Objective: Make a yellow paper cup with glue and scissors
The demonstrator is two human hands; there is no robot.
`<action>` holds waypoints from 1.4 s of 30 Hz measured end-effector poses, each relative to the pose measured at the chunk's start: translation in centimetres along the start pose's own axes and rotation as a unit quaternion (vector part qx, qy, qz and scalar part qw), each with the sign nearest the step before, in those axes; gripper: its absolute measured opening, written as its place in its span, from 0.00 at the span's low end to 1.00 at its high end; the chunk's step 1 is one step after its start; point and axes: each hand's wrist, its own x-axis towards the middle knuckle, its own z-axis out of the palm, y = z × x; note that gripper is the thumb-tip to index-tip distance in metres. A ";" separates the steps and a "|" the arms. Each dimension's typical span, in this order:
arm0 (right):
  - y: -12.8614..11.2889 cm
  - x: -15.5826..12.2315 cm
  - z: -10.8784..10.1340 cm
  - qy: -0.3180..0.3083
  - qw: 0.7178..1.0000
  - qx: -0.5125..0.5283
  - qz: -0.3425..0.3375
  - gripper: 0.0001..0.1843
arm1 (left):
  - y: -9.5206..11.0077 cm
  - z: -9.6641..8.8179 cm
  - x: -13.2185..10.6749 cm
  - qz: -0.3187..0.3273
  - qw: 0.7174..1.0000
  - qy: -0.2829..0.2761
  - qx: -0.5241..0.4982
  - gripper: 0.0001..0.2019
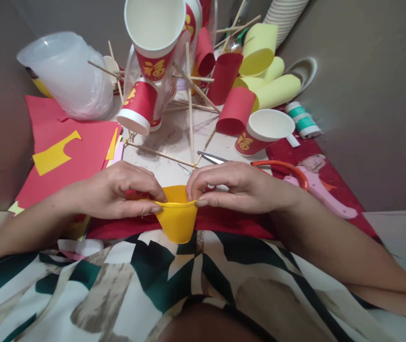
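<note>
A small yellow paper cup shape [177, 221] is held upright at the table's near edge, close to my body. My left hand [126, 190] pinches its rim on the left, thumb outside and fingers inside. On the opposite side my right hand [231, 186] grips the same rim between thumb and curled fingers. Just beyond my right hand lie scissors [210, 157], their handles partly hidden by it. Past my left hand are red paper sheets [82, 152] with a cut yellow paper piece [56, 153] on top.
Wooden sticks [160, 154] form a frame behind my hands. Red printed paper cups [140, 102] stand and hang around it, one upright cup [265, 137] at right. Red paper tubes [236, 110], yellow tubes [277, 91], clear plastic cups [71, 76] and a pink glue gun [326, 187] surround the work area.
</note>
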 end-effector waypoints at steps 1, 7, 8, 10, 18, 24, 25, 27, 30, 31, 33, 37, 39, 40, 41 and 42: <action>-0.1 0.0 0.0 -0.003 1.000 -0.005 0.006 0.08 | 0.1 0.0 0.1 -0.002 1.000 -0.010 -0.005 0.03; -0.2 0.0 0.1 -0.011 0.999 -0.014 0.029 0.09 | 0.7 0.4 0.4 -0.029 0.999 -0.023 -0.010 0.02; -0.2 0.0 0.1 -0.012 0.999 -0.014 0.030 0.09 | 0.7 0.6 0.4 -0.032 0.999 -0.012 -0.011 0.02; -0.1 0.0 0.1 -0.015 0.999 -0.012 0.032 0.09 | 0.7 0.9 0.3 -0.035 0.999 0.015 -0.014 0.03; -0.3 -0.1 0.1 -0.014 0.999 -0.024 0.031 0.09 | 0.4 1.9 0.3 0.003 0.998 0.057 0.004 0.07; -0.3 -0.2 0.1 -0.011 1.000 -0.021 0.016 0.08 | 0.4 2.1 0.4 0.021 0.998 0.052 0.013 0.05; -0.3 -0.1 0.1 -0.010 1.000 -0.023 0.017 0.08 | 0.5 2.1 0.5 0.016 0.999 0.046 0.024 0.05; -0.3 -0.1 0.1 -0.011 0.999 -0.027 0.018 0.08 | 0.7 2.0 0.5 0.009 0.998 0.035 0.052 0.05; -0.3 0.0 0.2 -0.012 0.999 -0.036 0.019 0.09 | 0.9 2.0 0.5 0.016 0.996 0.018 0.084 0.05; -0.3 0.0 0.2 -0.011 0.999 -0.038 0.017 0.09 | 0.9 2.0 0.4 0.018 0.996 0.011 0.090 0.05; -0.3 0.0 0.3 -0.010 0.999 -0.040 0.015 0.09 | 0.9 2.0 0.2 0.016 0.995 0.000 0.097 0.05; -0.3 -0.1 0.2 -0.007 0.999 -0.047 0.018 0.09 | 1.1 2.3 -0.2 0.000 0.994 0.019 0.107 0.04; -0.3 -0.1 0.2 -0.005 0.999 -0.053 0.014 0.08 | 1.2 2.6 -0.3 0.001 0.992 0.044 0.118 0.06; -0.3 -0.1 0.2 -0.003 0.998 -0.055 0.011 0.08 | 1.2 2.8 -0.3 0.004 0.991 0.056 0.124 0.07; -0.3 -0.1 0.2 -0.001 0.998 -0.056 0.006 0.08 | 1.2 3.0 -0.3 0.011 0.989 0.070 0.129 0.08; -0.3 -0.1 0.2 0.003 0.998 -0.058 0.003 0.08 | 1.2 3.1 -0.3 0.016 0.988 0.080 0.134 0.07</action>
